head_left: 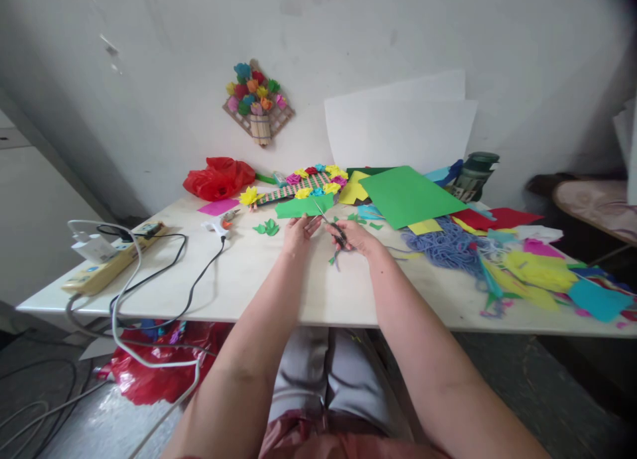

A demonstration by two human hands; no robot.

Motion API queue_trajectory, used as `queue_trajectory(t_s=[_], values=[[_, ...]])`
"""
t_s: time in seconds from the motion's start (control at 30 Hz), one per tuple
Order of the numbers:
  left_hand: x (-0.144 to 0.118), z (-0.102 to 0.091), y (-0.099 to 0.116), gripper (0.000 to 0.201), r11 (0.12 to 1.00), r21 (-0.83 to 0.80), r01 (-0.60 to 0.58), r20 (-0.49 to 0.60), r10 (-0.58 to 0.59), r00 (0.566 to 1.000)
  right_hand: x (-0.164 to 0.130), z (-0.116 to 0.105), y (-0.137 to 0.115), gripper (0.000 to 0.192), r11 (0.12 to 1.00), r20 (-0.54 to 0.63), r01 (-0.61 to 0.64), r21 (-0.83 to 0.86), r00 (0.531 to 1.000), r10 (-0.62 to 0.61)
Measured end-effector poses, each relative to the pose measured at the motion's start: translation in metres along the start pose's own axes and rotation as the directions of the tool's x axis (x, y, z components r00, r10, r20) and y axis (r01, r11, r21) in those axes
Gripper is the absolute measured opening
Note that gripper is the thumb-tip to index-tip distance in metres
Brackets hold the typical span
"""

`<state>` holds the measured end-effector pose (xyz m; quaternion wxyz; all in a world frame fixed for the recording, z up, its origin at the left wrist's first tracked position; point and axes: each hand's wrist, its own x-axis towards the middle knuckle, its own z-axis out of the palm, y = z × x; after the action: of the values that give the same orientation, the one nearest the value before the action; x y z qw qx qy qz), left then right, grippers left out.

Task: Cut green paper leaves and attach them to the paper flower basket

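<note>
Grey trousers [323,373] showed below the table [279,280] edge. Beyond them, the left hand [298,233] pinched a green paper piece [303,207] at its lower edge, while the right hand [354,237] gripped scissors [332,227], blades against that paper.

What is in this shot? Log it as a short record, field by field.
left hand: left hand holds the green paper piece by its near edge
right hand: right hand closed on the scissors, blades pointing at the green paper piece
near the hands: green cut leaves, small green scraps
left of table: glue gun, power strip with cables
right of table: large green sheet, blue yarn, mixed coloured paper
back: paper flower panel, red bag
wall: flower basket decoration
</note>
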<state>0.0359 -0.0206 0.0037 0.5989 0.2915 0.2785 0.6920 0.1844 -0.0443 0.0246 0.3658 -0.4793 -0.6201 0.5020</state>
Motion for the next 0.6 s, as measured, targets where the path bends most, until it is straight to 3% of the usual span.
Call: queue_trajectory(t_s=[0.6], values=[[0.0003, 0.0002, 0.0001, 0.012, 0.999, -0.044, 0.025, 0.017, -0.025, 1.000, -0.0017, 0.0012, -0.0022, 0.027, 0.999, 0.003, -0.018, 0.034, 1.000, 0.018]])
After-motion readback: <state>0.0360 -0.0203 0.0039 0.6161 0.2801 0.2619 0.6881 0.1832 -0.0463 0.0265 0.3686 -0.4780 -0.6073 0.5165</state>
